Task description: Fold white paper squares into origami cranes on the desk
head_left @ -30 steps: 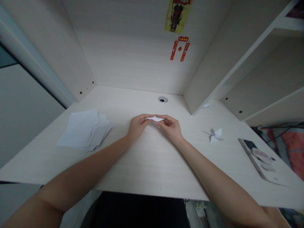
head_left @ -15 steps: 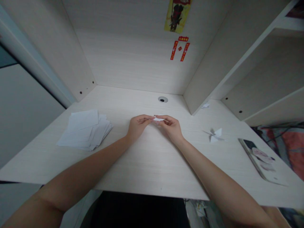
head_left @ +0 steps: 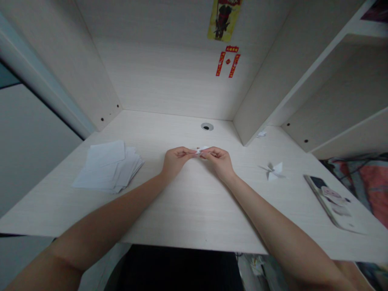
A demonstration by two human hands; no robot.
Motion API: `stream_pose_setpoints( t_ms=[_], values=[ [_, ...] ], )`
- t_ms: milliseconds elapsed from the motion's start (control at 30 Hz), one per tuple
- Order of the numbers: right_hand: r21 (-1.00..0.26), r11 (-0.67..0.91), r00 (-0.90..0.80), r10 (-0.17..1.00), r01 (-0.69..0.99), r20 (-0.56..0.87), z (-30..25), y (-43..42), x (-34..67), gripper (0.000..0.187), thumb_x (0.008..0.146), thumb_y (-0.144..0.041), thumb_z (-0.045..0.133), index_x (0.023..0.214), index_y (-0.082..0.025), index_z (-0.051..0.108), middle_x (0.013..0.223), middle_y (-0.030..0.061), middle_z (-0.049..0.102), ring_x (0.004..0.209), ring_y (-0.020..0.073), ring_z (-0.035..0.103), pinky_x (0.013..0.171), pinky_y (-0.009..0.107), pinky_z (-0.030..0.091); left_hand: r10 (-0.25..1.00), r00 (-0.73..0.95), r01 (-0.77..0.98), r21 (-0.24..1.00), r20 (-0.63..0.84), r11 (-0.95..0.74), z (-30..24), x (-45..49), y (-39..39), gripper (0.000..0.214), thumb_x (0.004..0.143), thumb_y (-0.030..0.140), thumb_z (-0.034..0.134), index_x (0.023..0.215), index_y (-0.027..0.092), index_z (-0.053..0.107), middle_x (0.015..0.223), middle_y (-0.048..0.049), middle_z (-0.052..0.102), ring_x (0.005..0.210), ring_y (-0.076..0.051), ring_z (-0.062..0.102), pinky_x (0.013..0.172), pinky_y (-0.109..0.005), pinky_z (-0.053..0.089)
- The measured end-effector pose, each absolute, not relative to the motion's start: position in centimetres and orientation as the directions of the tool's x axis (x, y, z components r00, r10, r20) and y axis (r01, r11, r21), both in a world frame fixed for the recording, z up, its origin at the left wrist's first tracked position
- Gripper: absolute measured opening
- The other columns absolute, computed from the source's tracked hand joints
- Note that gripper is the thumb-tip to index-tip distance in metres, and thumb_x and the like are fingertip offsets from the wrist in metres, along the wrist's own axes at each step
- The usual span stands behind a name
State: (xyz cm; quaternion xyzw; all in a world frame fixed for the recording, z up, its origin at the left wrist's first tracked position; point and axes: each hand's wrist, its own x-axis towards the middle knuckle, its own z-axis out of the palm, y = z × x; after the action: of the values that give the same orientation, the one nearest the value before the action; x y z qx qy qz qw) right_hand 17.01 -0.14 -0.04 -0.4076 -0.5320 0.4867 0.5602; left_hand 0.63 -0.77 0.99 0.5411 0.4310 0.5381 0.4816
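A small piece of folded white paper [head_left: 199,151] is pinched between my two hands over the middle of the desk. My left hand [head_left: 178,161] grips its left end with thumb and fingertips. From the other side my right hand [head_left: 218,161] closes thumb and fingers on it. Most of the paper is hidden by the fingers, so its exact shape cannot be made out. To the right lies a folded paper crane [head_left: 273,171] with its wings spread. A loose stack of white paper sheets [head_left: 106,167] lies left of my left hand.
On the right of the desk [head_left: 188,214] lies a phone [head_left: 332,204] in a decorated case. A round cable hole [head_left: 207,127] is near the back wall. An upright panel [head_left: 266,76] stands at the back right, with a small white scrap [head_left: 261,133] beside its foot.
The fingertips of both hands have come closer together on the paper, and less of it shows between them. A white part now sticks up behind my right fingers.
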Motion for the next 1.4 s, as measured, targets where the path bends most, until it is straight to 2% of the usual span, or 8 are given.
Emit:
stream_pose_setpoints(
  t_ms=[167,600,900,1400],
  values=[
    [-0.976,0.203,-0.023,0.978,-0.075,0.205,0.0,-0.12,17.14,0.019,0.063,-0.036,0.076,0.069,-0.019,0.07,0.067,0.0017,0.071,0.061,0.0142,0.062,0.066,0.029,0.05,0.983,0.058,-0.016,0.985,0.175,-0.174,0.95,0.66,-0.68,0.019,0.063,0.034,0.074,0.072,0.017,0.072,0.08,-0.0057,0.074,0.076,-0.019,0.068,0.078,-0.031,0.052],
    [-0.966,0.246,0.025,0.969,-0.078,0.245,-0.03,-0.67,16.64,0.018,0.066,-0.036,0.074,0.072,-0.019,0.069,0.075,0.0033,0.072,0.07,0.0169,0.065,0.071,0.031,0.05,0.989,0.051,-0.048,0.99,0.137,-0.135,0.33,0.57,-0.54,0.027,0.06,0.036,0.078,0.076,0.016,0.071,0.085,-0.0074,0.074,0.077,-0.018,0.068,0.078,-0.032,0.052],
    [-0.965,0.256,0.036,0.966,-0.055,0.254,0.15,-0.64,16.65,0.022,0.064,-0.039,0.075,0.07,-0.019,0.068,0.073,0.0034,0.071,0.068,0.0172,0.064,0.069,0.031,0.05,0.99,0.022,0.001,0.991,0.137,-0.137,0.45,0.55,-0.57,0.027,0.059,0.038,0.078,0.07,0.016,0.067,0.079,-0.0055,0.073,0.072,-0.017,0.067,0.072,-0.03,0.052],
    [-0.961,0.274,0.037,0.961,-0.037,0.273,-0.15,-0.56,16.77,0.02,0.066,-0.037,0.074,0.071,-0.019,0.068,0.075,0.0043,0.071,0.068,0.0174,0.064,0.068,0.031,0.049,0.989,-0.001,0.025,0.989,0.145,-0.145,0.61,0.5,-0.53,0.031,0.055,0.041,0.08,0.064,0.016,0.064,0.076,-0.0051,0.072,0.071,-0.018,0.066,0.074,-0.032,0.052]
  ],
)
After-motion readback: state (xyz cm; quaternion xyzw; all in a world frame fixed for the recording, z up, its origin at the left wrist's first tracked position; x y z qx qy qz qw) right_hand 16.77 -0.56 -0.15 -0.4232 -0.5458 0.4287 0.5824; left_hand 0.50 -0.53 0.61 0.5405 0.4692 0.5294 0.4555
